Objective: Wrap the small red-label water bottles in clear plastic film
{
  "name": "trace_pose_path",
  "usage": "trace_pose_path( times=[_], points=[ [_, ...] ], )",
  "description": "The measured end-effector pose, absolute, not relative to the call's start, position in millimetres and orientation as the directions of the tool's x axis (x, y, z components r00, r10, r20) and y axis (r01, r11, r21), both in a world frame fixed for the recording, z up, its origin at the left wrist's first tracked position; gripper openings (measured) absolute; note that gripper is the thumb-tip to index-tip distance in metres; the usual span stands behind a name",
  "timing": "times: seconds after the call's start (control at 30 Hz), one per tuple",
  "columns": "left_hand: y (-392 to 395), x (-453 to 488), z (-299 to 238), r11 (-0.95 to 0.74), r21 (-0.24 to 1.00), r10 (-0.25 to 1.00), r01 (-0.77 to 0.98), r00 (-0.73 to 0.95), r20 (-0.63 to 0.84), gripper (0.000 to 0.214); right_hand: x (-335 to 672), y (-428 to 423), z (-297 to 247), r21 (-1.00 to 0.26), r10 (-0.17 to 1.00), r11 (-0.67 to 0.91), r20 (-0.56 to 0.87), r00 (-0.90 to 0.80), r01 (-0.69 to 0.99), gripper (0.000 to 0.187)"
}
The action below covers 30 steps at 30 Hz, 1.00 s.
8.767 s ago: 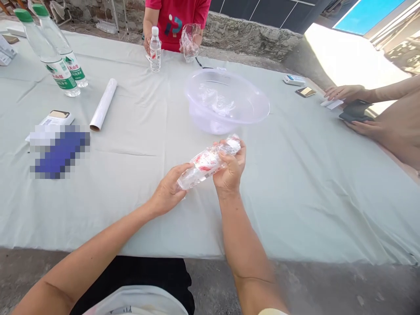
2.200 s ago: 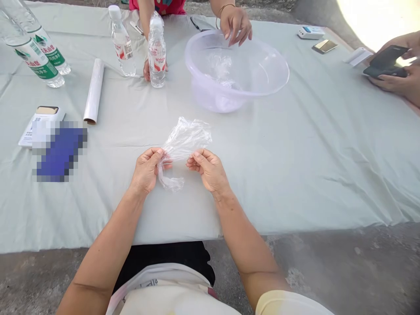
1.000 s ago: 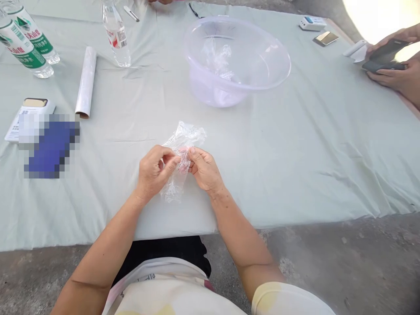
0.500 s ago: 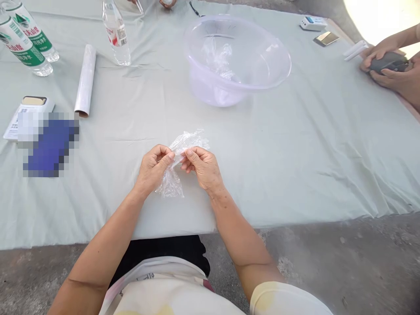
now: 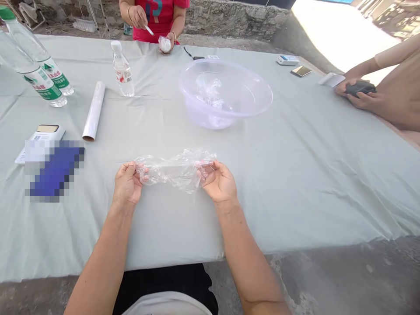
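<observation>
A crumpled piece of clear plastic film (image 5: 177, 170) is stretched between my two hands, low over the near side of the cloth-covered table. My left hand (image 5: 127, 181) pinches its left end between thumb and fingers. At the other end, my right hand (image 5: 219, 179) grips the film the same way, palm turned up. Beyond them stands a pale purple see-through basin (image 5: 223, 118) with more crumpled clear film (image 5: 210, 92) inside. A roll of plastic film (image 5: 94, 111) lies to the left, past my left hand.
Water bottles (image 5: 49, 87) and a smaller bottle (image 5: 124, 74) stand at the left and back. A white device (image 5: 42, 135) and a blurred-out blue object (image 5: 57, 170) lie left. Across the table, a person in red (image 5: 160, 22) holds a white wrapped item; another person's hands (image 5: 357, 92) hold something dark.
My hands have moved apart, spreading the film that was bunched between them. The view has tilted up, bringing the person in red into sight.
</observation>
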<state>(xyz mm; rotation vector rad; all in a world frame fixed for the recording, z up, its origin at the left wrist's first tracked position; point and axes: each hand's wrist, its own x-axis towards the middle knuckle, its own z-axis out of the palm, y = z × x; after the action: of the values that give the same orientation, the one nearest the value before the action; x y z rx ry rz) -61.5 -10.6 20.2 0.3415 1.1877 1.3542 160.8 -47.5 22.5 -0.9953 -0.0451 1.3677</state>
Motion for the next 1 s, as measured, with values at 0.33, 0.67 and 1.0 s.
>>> trace_pose_path(
  times=[0.33,0.67,1.0],
  points=[
    [-17.8,-56.3,22.7,0.328,0.832,0.888,-0.448,-0.154,-0.433,0.021,208.0,-88.4,17.4,-0.904,0.735,-0.293,-0.422,0.531,-0.312,0.033],
    [-24.4,-49.9,25.6,0.341,0.921,0.934,-0.187,-0.040,-0.354,0.016,174.3,-116.1,75.3,-0.712,0.931,0.146,0.333,0.148,0.686,0.036],
    [-33.1,-61.7,23.0,0.348,0.937,0.933,0.027,0.091,-0.349,0.018,168.6,-26.9,63.0,-0.459,0.988,0.074,-0.087,-0.128,0.885,0.031]
  ],
)
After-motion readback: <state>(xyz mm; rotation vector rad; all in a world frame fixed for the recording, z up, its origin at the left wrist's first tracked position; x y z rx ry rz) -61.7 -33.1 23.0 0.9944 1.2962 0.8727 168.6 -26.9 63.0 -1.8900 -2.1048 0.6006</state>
